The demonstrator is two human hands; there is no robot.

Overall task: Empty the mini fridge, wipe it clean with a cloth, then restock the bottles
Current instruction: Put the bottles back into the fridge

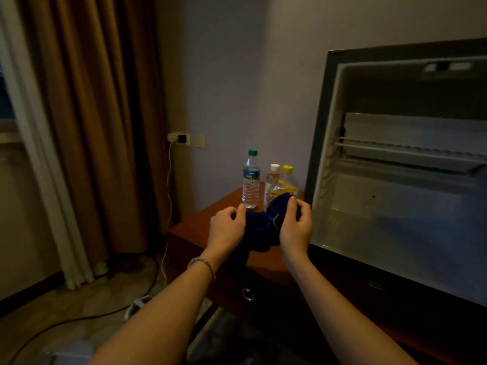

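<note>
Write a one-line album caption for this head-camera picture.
Both hands, left and right, hold a blue cloth beside the open fridge; three bottles wait on the table.

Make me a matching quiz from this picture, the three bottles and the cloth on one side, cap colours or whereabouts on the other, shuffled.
Column one:
1. tall water bottle
2. middle bottle
3. bottle nearest the fridge
4. dark blue cloth

Column two:
A. yellow cap
B. held in both hands
C. green cap
D. white cap

Pairs: 1-C, 2-D, 3-A, 4-B
</note>
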